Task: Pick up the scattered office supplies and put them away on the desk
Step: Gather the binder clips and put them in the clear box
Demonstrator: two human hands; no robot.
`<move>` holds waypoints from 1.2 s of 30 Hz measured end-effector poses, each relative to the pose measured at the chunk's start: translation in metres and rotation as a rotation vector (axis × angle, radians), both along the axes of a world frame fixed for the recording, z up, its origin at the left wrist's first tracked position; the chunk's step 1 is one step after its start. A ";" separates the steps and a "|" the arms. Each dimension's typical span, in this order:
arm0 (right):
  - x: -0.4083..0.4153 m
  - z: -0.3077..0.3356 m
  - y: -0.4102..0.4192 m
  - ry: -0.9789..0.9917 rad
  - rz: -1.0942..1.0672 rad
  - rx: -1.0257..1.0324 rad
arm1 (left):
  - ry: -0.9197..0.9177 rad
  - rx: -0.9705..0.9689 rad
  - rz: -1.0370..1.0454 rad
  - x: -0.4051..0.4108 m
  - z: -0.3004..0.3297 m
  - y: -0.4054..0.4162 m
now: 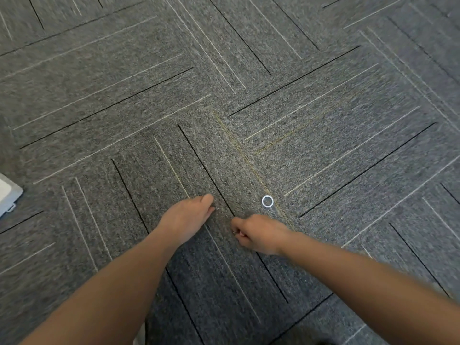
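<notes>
We judged the white ring (267, 201) on the carpet (323, 95) light, stiff, best pinched at its rim; right hand (258, 234) curled around something small, left hand (188, 219) loosely open.

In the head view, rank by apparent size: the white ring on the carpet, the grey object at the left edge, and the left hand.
1. Left hand, though nearness to the camera may inflate it.
2. Grey object, cropped by the frame edge, so its full size is unsure.
3. White ring, clearly smallest.
</notes>
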State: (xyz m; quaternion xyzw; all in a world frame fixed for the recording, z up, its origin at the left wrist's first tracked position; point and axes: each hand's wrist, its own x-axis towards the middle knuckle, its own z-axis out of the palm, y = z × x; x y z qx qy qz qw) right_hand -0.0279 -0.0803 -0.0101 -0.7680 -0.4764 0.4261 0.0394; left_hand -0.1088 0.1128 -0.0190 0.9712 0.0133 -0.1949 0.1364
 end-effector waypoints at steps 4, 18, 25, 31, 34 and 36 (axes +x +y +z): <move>0.046 0.017 -0.011 -0.112 -0.132 0.010 | -0.013 0.025 -0.051 0.029 0.019 0.001; 0.086 0.375 0.139 -0.397 -0.007 0.237 | -0.091 -0.077 0.453 -0.007 0.364 0.108; -0.015 0.649 0.312 -0.294 0.191 0.562 | -0.286 -0.078 1.053 -0.115 0.651 0.198; -0.153 0.827 0.472 -0.156 0.356 0.870 | -0.506 0.150 1.399 -0.254 0.829 0.286; -0.232 0.876 0.525 -0.087 0.449 0.934 | -0.550 0.265 1.555 -0.325 0.869 0.308; -0.283 0.892 0.547 -0.055 0.532 0.970 | -0.498 0.289 1.672 -0.365 0.881 0.315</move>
